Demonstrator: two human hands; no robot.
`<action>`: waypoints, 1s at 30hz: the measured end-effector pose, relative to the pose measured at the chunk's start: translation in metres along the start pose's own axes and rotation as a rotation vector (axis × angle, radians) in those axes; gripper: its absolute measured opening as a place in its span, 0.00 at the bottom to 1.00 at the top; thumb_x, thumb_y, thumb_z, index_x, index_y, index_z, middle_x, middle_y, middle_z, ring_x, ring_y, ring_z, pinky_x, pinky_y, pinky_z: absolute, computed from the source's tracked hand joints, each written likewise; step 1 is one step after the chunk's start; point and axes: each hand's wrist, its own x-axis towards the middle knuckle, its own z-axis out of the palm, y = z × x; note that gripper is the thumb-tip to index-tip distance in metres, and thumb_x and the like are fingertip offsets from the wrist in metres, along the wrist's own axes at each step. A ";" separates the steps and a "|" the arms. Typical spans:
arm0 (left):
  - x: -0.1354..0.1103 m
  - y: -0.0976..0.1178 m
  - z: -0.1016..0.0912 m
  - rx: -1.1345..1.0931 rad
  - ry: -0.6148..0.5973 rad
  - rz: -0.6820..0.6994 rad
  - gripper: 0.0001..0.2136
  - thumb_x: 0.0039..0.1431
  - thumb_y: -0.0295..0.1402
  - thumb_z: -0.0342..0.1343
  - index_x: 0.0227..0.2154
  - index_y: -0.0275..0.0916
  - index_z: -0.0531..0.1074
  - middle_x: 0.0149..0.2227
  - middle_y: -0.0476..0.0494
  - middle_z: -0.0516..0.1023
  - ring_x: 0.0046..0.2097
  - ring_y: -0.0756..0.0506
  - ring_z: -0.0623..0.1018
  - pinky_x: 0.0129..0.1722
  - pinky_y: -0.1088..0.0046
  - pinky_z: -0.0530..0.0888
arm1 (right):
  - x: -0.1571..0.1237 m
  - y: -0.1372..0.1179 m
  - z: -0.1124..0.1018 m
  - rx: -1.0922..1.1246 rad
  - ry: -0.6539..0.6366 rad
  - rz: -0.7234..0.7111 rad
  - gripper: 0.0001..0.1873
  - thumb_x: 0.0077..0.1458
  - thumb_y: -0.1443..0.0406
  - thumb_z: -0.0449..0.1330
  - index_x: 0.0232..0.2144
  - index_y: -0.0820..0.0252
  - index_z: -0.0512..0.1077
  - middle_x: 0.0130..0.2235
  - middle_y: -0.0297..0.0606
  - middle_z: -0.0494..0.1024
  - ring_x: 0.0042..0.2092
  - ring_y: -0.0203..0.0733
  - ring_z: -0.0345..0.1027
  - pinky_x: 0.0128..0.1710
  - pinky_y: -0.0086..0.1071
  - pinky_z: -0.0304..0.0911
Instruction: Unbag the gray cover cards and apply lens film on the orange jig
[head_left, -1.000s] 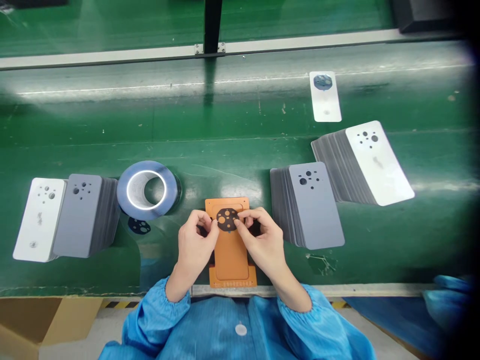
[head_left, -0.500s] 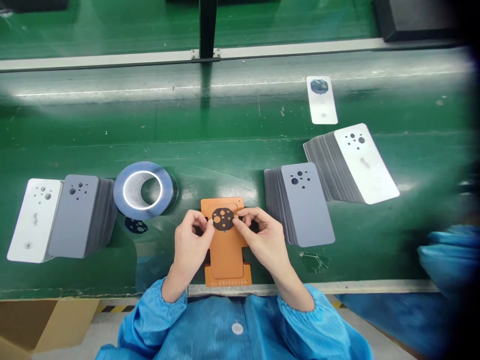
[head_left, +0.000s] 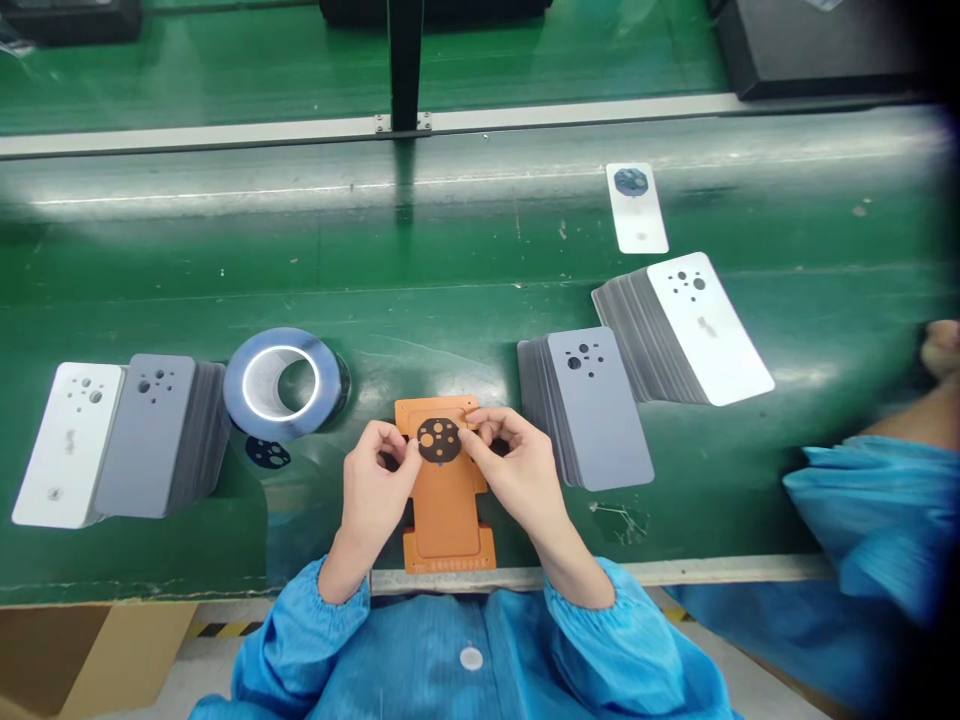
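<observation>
A round dark film piece with several holes (head_left: 439, 440) lies over the top of an orange jig (head_left: 444, 510) at the near edge of the green belt. My left hand (head_left: 379, 490) pinches the film's left edge with thumb and forefinger. On the film's right edge my right hand (head_left: 514, 470) is pinched the same way. A fanned stack of grey phone back plates (head_left: 600, 405) lies just right of my right hand. A roll of blue tape (head_left: 279, 382) sits up and left of my left hand, with another dark film piece (head_left: 268, 453) below it.
A grey and white plate stack (head_left: 112, 440) lies at the far left. A white-topped stack (head_left: 697, 325) sits at the right, and a single white plate (head_left: 636, 207) further back. Another person's blue sleeve (head_left: 870, 510) and hand (head_left: 941, 348) are at the right edge.
My hands stay pinched on the film over the jig. The other person's sleeve and hand have come further into view from the right, and the view has shifted slightly.
</observation>
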 end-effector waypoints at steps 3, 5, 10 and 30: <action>0.000 -0.001 0.000 0.006 0.004 0.005 0.07 0.56 0.32 0.59 0.27 0.41 0.65 0.26 0.55 0.69 0.24 0.53 0.69 0.25 0.78 0.66 | 0.002 0.000 0.006 -0.074 0.071 -0.021 0.07 0.53 0.61 0.64 0.34 0.57 0.74 0.24 0.27 0.63 0.26 0.36 0.60 0.31 0.32 0.60; 0.000 -0.001 0.001 0.011 0.004 0.008 0.07 0.56 0.32 0.59 0.27 0.41 0.65 0.26 0.55 0.68 0.24 0.53 0.69 0.25 0.78 0.66 | 0.003 -0.001 0.008 -0.115 0.096 -0.023 0.07 0.53 0.61 0.64 0.33 0.57 0.74 0.23 0.27 0.63 0.25 0.35 0.59 0.30 0.32 0.59; 0.000 -0.002 0.000 0.018 -0.002 -0.003 0.07 0.56 0.31 0.59 0.27 0.41 0.65 0.26 0.55 0.68 0.25 0.53 0.69 0.26 0.78 0.66 | 0.006 -0.004 0.005 -0.041 0.030 0.010 0.06 0.53 0.62 0.64 0.30 0.58 0.73 0.22 0.27 0.63 0.25 0.35 0.60 0.29 0.32 0.59; 0.001 -0.001 -0.002 0.091 -0.009 0.004 0.06 0.56 0.31 0.57 0.27 0.42 0.64 0.26 0.56 0.68 0.25 0.52 0.69 0.26 0.77 0.65 | -0.017 0.000 -0.006 -0.140 -0.093 -0.043 0.04 0.55 0.66 0.59 0.35 0.59 0.72 0.26 0.28 0.65 0.29 0.36 0.63 0.32 0.30 0.61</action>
